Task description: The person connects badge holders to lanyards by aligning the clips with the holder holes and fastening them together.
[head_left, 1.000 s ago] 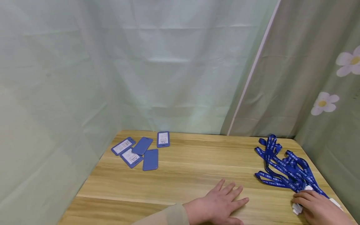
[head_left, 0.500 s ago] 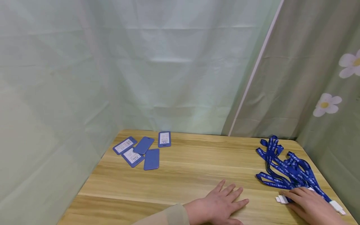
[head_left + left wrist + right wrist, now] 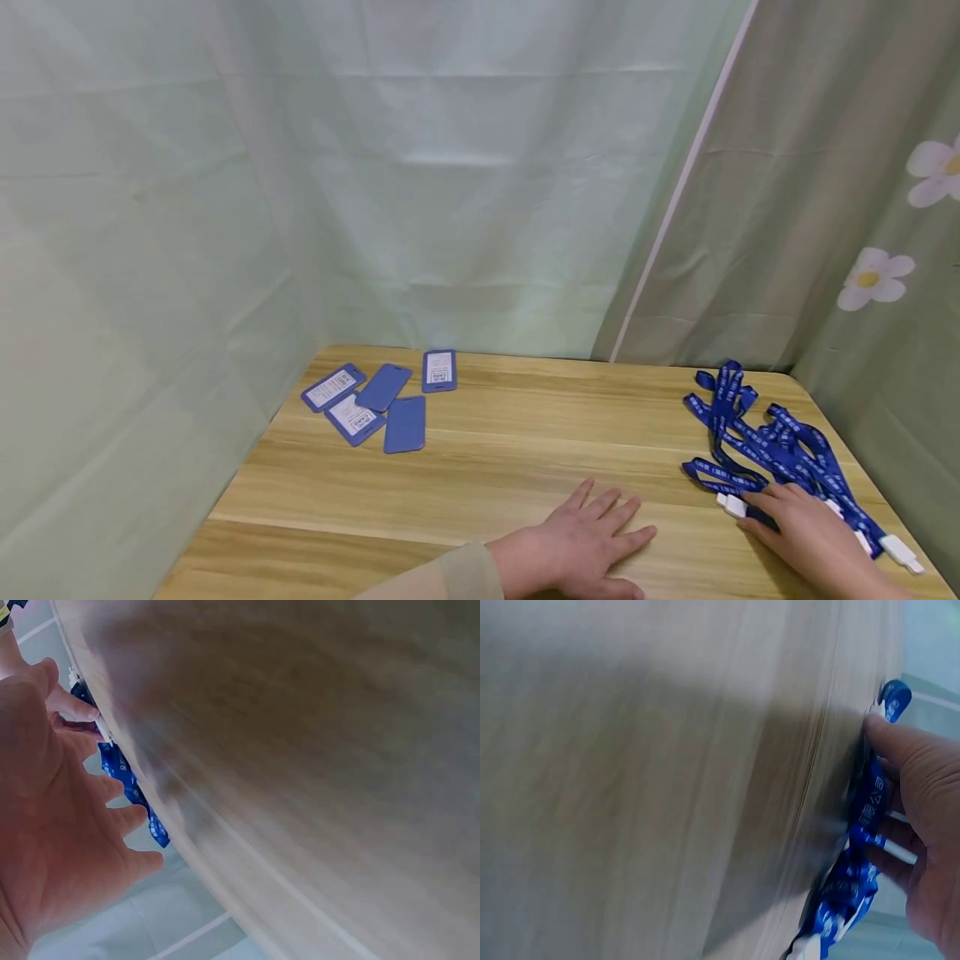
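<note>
My right hand (image 3: 806, 529) pinches a blue lanyard near its white plastic clip (image 3: 732, 505), low over the front right of the table. In the right wrist view, the thumb and fingertips close on the blue printed strap (image 3: 870, 799). Behind and beside this hand lies a tangled pile of blue lanyards (image 3: 783, 450) with white lettering, some white clips showing at its right. My left hand (image 3: 573, 542) lies palm down with fingers spread at the table's front middle and holds nothing; its palm (image 3: 60, 810) shows in the left wrist view.
Several blue card holders lie at the back left, among them a face-down one (image 3: 405, 425) and one with a white card (image 3: 438, 370) apart near the back edge. Pale curtains (image 3: 480, 183) enclose the wooden table (image 3: 525, 417) at the back and sides.
My right hand has moved left, bringing the lanyard's white clip with it out from the pile's right side. The left hand stays nearly still, and the card holders have not moved.
</note>
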Available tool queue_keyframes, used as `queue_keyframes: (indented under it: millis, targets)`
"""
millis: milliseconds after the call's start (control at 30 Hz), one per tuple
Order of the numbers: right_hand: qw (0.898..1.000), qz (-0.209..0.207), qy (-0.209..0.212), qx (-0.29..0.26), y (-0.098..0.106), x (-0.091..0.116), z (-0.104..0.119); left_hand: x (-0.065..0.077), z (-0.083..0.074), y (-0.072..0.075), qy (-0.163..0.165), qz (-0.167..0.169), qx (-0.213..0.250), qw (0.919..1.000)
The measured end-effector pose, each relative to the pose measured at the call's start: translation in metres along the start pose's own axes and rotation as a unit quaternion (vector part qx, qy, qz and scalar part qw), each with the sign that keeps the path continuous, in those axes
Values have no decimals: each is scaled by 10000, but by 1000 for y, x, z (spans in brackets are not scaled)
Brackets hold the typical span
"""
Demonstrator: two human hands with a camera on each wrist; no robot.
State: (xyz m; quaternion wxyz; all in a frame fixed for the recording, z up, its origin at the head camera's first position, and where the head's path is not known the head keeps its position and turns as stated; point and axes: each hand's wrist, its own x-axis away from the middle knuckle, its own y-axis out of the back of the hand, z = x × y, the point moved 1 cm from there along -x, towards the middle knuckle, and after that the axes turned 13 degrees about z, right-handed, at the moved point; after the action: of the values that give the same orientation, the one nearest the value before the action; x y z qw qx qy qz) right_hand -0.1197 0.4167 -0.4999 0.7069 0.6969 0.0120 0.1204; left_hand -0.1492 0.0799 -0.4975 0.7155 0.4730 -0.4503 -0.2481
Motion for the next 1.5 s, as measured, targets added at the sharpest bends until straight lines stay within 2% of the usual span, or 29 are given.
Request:
queue_keyframes:
  millis: [133, 333, 433, 533, 633, 733, 833, 933, 1100, 1167, 1200, 1267, 1300, 1333, 1367, 1400, 1433, 1500]
  targets:
    - [9986, 338, -372, -184, 4, -8, 3, -1, 1, -1, 35, 36, 11, 10000]
    - [9997, -105, -172, 109, 7, -10, 11, -1, 5, -1, 53, 109, 117, 9999]
    - [9996, -243, -161, 13, 16, -9, 14, -1, 10, -1, -17, 101, 272, 9996]
    - [9982, -224, -298, -469, 30, -10, 16, 0, 17, 0, -44, 38, 394, 9992]
    - [9922, -211, -511, -1113, 47, -11, 16, 3, 24, 3, -18, -37, 493, 9988]
    - [9793, -375, -719, -1854, 62, -13, 14, 6, 32, 6, 15, -126, 524, 9985]
    - [9593, -815, -839, -2569, 76, -15, 11, 8, 39, 11, -1, -177, 637, 9978]
    - [9315, -1215, -878, -3314, 92, -19, 6, 10, 45, 14, -4, -203, 779, 9968]
    - [8839, -1720, -815, -4272, 128, -29, -3, 13, 57, 22, 136, -294, 712, 9969]
    - [8625, -1895, -809, -4623, 145, -35, -5, 14, 62, 28, 191, -340, 658, 9971]
    - [8462, -2043, -779, -4859, 155, -38, -7, 15, 64, 31, 224, -360, 631, 9971]
    - [8007, -2392, -613, -5458, 174, -45, -10, 16, 69, 38, 286, -431, 572, 9970]
    - [7746, -2567, -498, -5759, 184, -48, -12, 16, 71, 42, 314, -487, 541, 9969]
    - [7428, -2787, -323, -6079, 193, -51, -14, 17, 73, 46, 344, -543, 506, 9966]
    - [7158, -2999, -202, -6303, 202, -54, -15, 17, 75, 49, 362, -620, 481, 9963]
    - [6820, -3189, 13, -6581, 211, -56, -18, 18, 77, 53, 376, -689, 457, 9959]
    - [6574, -3362, 144, -6742, 220, -58, -20, 18, 78, 56, 382, -753, 445, 9954]
    - [6144, -3667, 392, -6975, 235, -61, -23, 18, 81, 62, 369, -890, 415, 9945]
